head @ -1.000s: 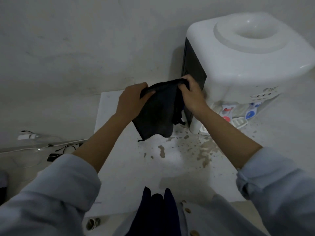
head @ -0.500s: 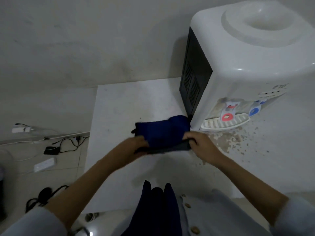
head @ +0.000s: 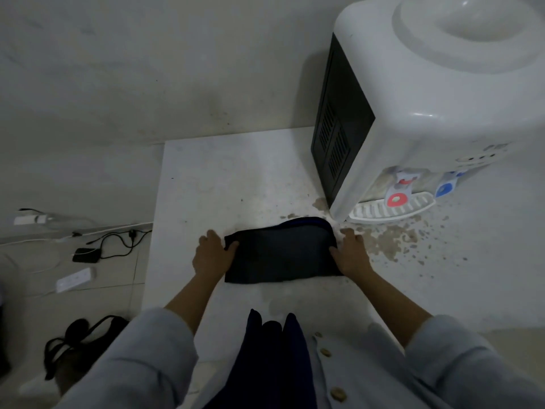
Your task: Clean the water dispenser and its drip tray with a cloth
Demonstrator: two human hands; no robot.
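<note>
A dark blue cloth lies folded flat on the white counter. My left hand pinches its left edge and my right hand pinches its right edge. The white water dispenser stands at the back right, just beyond the cloth, with a black vented side panel. Its white drip tray sits under a red tap and a blue tap.
Brown stains speckle the counter in front of the dispenser. Left of the counter, on the tiled floor, lie a power strip, black cables with an adapter and a dark bag. A wall rises behind.
The cloth hung in the air between both hands beside the dispenser. It has come down, been folded, and now lies flat on the counter with a hand at each end.
</note>
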